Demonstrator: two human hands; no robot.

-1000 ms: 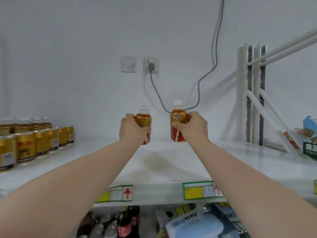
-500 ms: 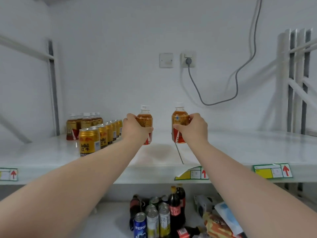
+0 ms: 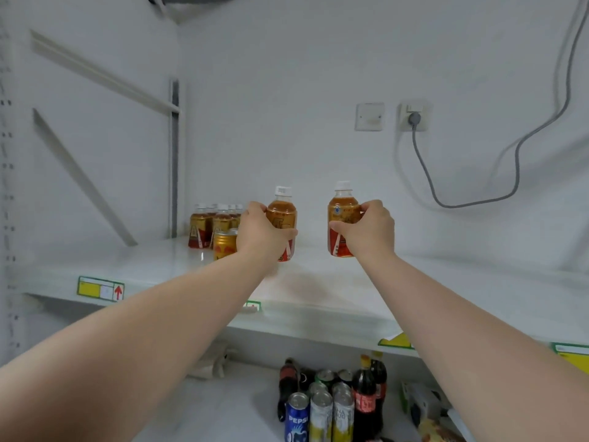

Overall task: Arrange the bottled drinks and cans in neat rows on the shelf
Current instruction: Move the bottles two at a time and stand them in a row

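Evidently the left hand (image 3: pixel 261 232) wraps the left bottle (image 3: pixel 282 215) and the right hand (image 3: pixel 371 232) the right bottle (image 3: pixel 341 212) round their middles, upright over the shelf (image 3: pixel 446 282); small, stiff, smooth, probably light, they suit that hold.

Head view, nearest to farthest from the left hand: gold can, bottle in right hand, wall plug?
From the left hand:
1. gold can, right beside it on its left.
2. bottle in the right hand, off to its right.
3. wall plug, high on the wall, far right.
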